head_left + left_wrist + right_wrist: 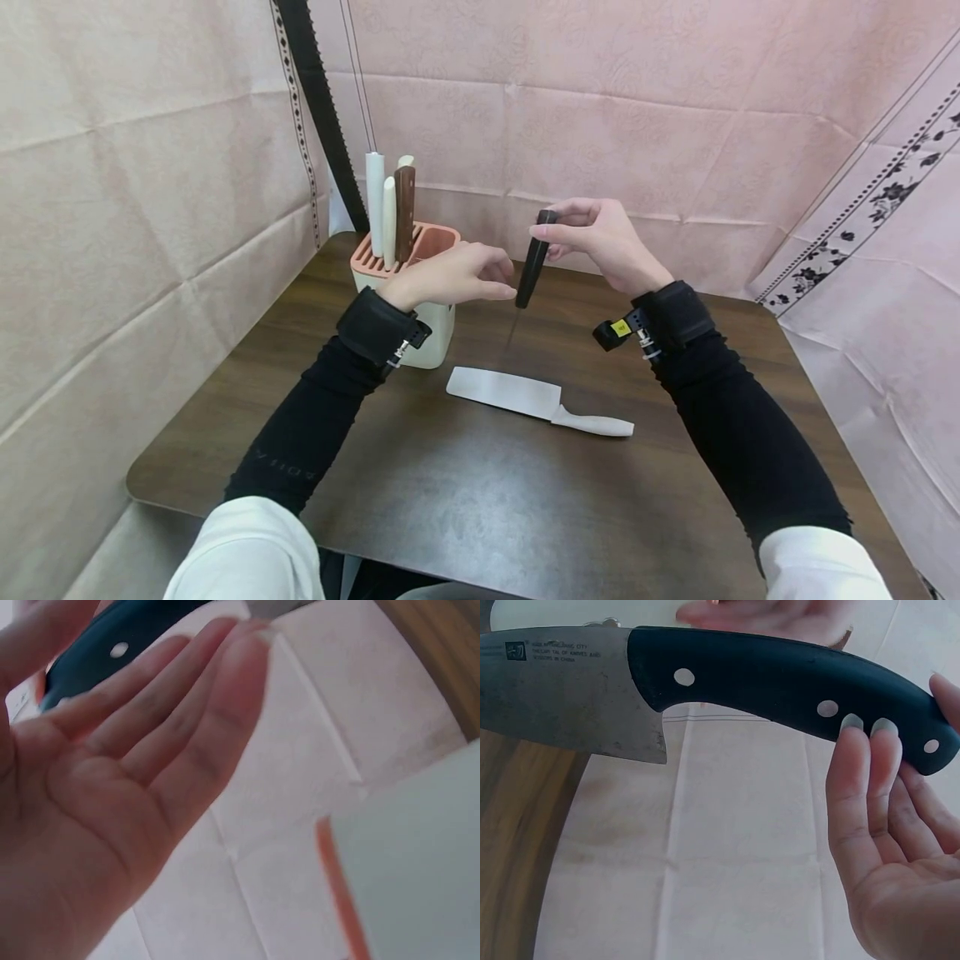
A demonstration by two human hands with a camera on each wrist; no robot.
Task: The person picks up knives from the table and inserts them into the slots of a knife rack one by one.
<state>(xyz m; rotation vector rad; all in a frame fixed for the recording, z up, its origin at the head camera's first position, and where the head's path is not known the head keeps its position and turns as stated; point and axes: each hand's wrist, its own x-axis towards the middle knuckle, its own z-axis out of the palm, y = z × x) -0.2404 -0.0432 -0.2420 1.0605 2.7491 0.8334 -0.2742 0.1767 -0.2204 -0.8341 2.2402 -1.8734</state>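
My right hand (603, 237) pinches the butt of a kitchen knife's black handle (532, 271) between thumb and fingers. The knife hangs point down above the table. In the right wrist view its riveted handle and wide steel blade (562, 694) show, with marks printed near the heel. My left hand (459, 273) is beside the handle, with loosely bent fingers (202, 742) and nothing held. Below lies a white-handled cleaver (506, 392), flat on the table, handle toward the right.
A cream knife block (431, 343) with an orange slotted top (438, 242) stands left of centre, behind my left wrist. Several white and brown handles (404, 215) stick up from it. Pale cloth hangs behind and beside the brown table (360, 475).
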